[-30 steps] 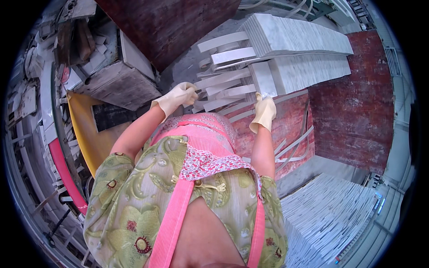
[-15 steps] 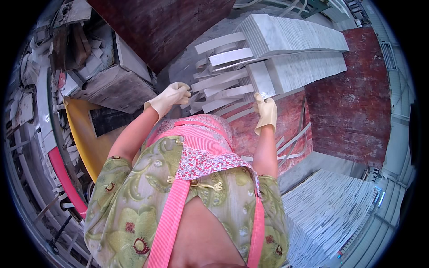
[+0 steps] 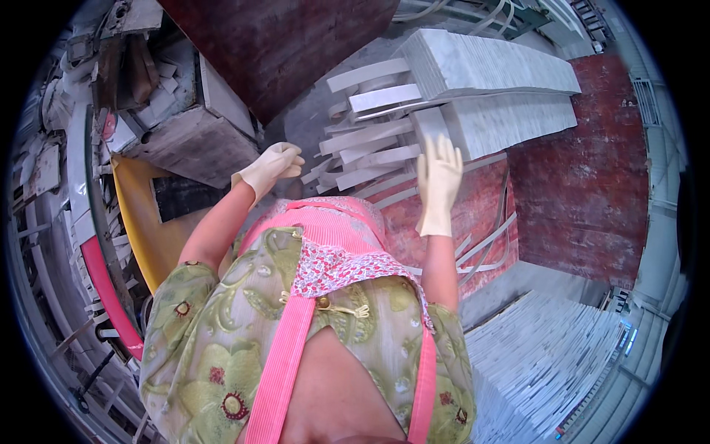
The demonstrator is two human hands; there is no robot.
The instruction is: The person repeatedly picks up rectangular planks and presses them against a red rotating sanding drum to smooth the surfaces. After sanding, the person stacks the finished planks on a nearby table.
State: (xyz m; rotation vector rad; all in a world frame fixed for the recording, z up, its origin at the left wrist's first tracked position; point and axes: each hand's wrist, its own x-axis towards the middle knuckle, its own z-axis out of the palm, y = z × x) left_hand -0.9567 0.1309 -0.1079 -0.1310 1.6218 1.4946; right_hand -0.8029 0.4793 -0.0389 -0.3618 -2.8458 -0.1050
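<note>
Cream gloves cover both my hands. My right hand [image 3: 440, 177] is open, fingers stretched and apart, at the near end of the lower stack of pale marble-like slabs [image 3: 510, 115]. Its fingertips overlap the grey end slab [image 3: 429, 126]; whether they touch it I cannot tell. My left hand [image 3: 270, 169] is loosely closed, fingers bent, with nothing visible in it. It hovers left of several pale narrow strips [image 3: 377, 138] that jut out from the stacks. Above lies a second slab stack [image 3: 488, 63].
A large dark red board [image 3: 285, 44] stands ahead, another red board [image 3: 580, 177] at the right. To the left are a worn box-like block [image 3: 185, 140] and a yellow panel [image 3: 137, 214]. Many thin slabs [image 3: 547, 355] stand packed at the lower right. Curved strips [image 3: 488, 244] lie on the reddish surface.
My right hand has opened from a bent grip at the end slab, its fingers now stretched out. My left hand has drawn slightly back, left, away from the strips.
</note>
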